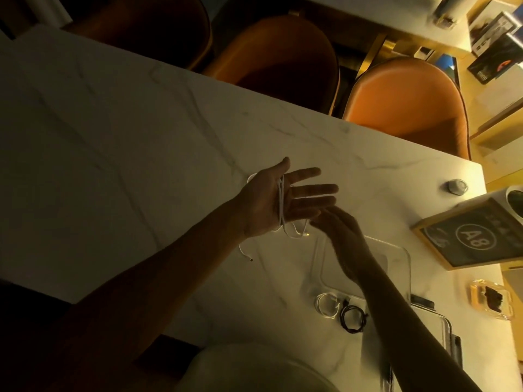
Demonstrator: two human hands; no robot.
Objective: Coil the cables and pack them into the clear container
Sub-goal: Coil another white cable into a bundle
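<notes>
A person stands at a white marble table, seen from above in dim yellow light. The left hand is raised over the middle of the surface, palm up, fingers straight and spread. A thin white cable is looped several times across that palm, and its loose tail hangs down to the tabletop, ending in a small dark plug nearer the person.

The right hand sits just beside and below the left fingertips, fingers drawn together at the hanging strand near its second plug; the dim light makes it impossible to tell whether they actually pinch the cable.

The clear container rests on the surface beneath the right forearm, towards the right edge of the table. In its near corner lie a coiled white cable and, touching it, a coiled black cable.

Along the right edge stand a framed sign marked A8, a small grey round object near the far right corner, and an amber tray with something dark inside. Three orange chairs line the far edge. The whole left half of the marble lies open, with a dark gap beyond its near edge.
</notes>
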